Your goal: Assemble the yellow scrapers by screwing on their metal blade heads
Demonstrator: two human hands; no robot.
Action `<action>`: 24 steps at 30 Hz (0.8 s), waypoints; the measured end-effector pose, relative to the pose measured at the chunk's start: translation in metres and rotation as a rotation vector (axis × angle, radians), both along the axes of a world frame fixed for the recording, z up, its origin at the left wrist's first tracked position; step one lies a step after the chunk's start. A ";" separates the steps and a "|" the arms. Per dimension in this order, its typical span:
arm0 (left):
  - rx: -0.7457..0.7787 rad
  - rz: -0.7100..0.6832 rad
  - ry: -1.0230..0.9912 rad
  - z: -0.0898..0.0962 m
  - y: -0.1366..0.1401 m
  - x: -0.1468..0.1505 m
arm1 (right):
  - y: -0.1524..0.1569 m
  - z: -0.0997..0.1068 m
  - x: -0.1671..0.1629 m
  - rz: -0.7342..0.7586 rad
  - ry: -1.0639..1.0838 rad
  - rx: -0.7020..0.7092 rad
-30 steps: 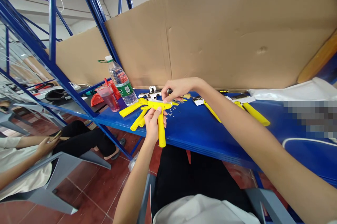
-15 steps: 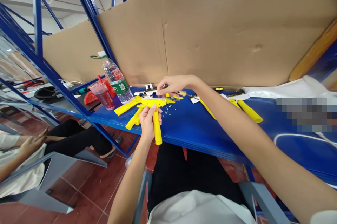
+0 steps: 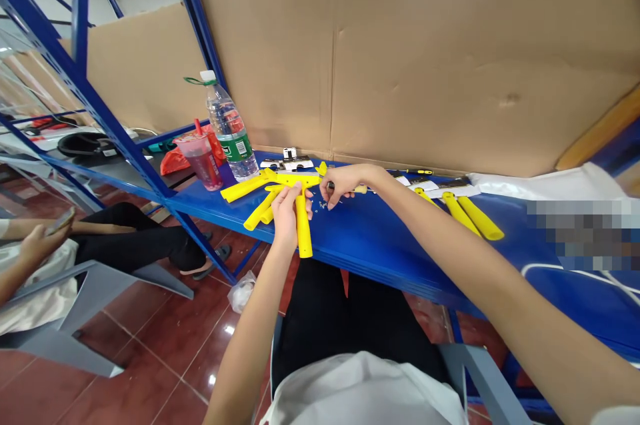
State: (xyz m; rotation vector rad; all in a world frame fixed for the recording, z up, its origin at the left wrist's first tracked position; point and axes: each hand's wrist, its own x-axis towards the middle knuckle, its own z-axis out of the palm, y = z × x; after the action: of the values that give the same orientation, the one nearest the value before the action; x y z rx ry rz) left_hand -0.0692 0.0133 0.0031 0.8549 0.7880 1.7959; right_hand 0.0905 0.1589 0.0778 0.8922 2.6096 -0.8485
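Observation:
My left hand is closed around the stem of a yellow T-shaped plastic handle, its crosspiece pointing away from me above the table's front edge. To the right, my right hand is lowered over small loose screws, fingertips pinched close to the tabletop. Something dark shows by its fingers, too small to name. A pale tool handle with a thin shaft shows behind that hand; whether I grip it is unclear. More yellow handles lie left of the held one, partly overlapping it.
On the blue table stand a water bottle and a red drink cup. Further yellow handles lie on the right, near a white bag and a white cable. Cardboard walls the back. A person sits at left.
My right hand has come down from beyond the yellow crosspiece to the screws at its right. The left hand still holds the handle. The view has shifted slightly.

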 end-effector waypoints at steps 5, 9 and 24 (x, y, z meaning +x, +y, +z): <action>-0.020 -0.045 0.021 -0.003 0.001 0.002 | -0.016 -0.009 0.002 0.026 0.029 0.005; -0.014 -0.058 0.065 -0.003 -0.001 0.003 | -0.022 -0.016 0.003 -0.026 0.015 0.047; -0.038 -0.075 0.116 -0.001 -0.006 0.008 | -0.066 0.047 0.027 -0.155 0.486 0.386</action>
State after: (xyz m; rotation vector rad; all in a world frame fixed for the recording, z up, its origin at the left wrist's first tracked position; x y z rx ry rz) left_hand -0.0614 0.0076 0.0017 0.9574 0.8508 1.6725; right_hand 0.1173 0.0926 0.1246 1.1120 3.2393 -0.6732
